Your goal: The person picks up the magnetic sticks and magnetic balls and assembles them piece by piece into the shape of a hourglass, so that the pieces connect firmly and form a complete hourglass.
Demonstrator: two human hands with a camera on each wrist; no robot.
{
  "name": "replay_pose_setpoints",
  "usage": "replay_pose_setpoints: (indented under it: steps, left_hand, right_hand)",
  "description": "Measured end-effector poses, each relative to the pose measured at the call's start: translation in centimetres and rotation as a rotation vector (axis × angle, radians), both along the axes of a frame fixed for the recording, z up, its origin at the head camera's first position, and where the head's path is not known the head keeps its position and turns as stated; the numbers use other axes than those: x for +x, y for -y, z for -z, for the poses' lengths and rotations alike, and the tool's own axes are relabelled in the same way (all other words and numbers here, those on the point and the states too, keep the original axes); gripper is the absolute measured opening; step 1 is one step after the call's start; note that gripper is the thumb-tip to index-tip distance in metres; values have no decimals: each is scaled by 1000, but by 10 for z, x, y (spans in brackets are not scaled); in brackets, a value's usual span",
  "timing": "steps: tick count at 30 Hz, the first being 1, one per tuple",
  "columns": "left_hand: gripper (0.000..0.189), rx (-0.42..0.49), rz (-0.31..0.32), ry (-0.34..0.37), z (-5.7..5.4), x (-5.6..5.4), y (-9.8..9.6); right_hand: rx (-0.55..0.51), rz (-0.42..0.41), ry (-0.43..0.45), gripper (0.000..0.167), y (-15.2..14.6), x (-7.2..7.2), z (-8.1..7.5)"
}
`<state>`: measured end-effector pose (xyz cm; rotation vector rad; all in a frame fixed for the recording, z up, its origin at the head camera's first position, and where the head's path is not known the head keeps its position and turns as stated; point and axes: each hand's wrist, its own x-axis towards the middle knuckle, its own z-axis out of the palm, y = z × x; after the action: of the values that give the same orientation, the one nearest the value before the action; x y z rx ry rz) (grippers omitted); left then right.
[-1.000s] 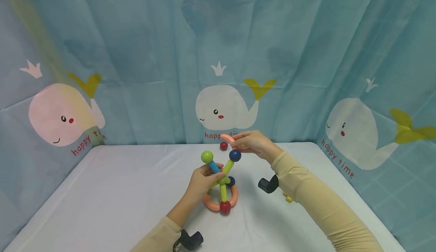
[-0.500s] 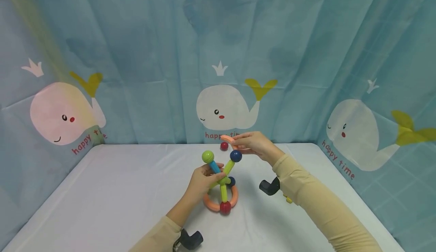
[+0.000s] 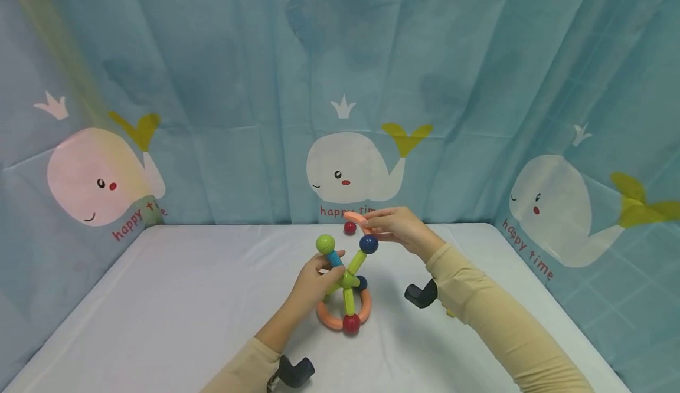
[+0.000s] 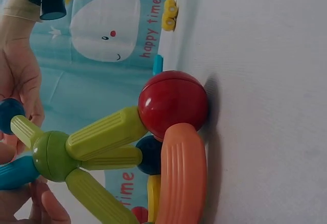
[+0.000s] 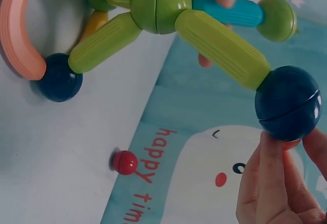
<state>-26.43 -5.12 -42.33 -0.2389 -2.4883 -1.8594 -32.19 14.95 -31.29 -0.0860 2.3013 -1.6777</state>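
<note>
A magnetic stick-and-ball structure stands on the table, with green sticks spreading from a green centre ball. Its base has curved orange sticks, a red ball and a dark blue ball. My left hand pinches the blue stick, which slants up to a light green ball. My right hand holds another curved orange stick, its lower end right at the upper dark blue ball. That stick is mostly hidden in the right wrist view.
Behind the structure a loose red ball lies near the table's far edge. A small yellow piece lies on the right, partly behind the right sleeve in the head view. A whale-printed curtain surrounds the white table.
My left thumb has drawn back slightly, showing more of the green centre ball. My right hand has dipped a little, still gripping the curved orange stick at the upper dark blue ball.
</note>
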Motion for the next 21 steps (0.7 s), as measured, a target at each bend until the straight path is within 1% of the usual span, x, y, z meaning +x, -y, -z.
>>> replay_pose_setpoints:
  steps: [4, 10, 16, 21]
  left_hand:
    - [33, 3, 20, -19, -1, 0, 1]
    - [30, 1, -19, -31, -3, 2, 3]
    - [34, 66, -52, -7, -3, 2, 3]
    - [32, 104, -57, 2, -2, 3, 3]
  right_hand:
    - [-18, 4, -1, 36, 1, 1, 1]
    - [-20, 11, -6, 37, 1, 1, 2]
    - [-17, 10, -3, 36, 0, 1, 3]
    - [-22, 12, -4, 34, 1, 1, 3]
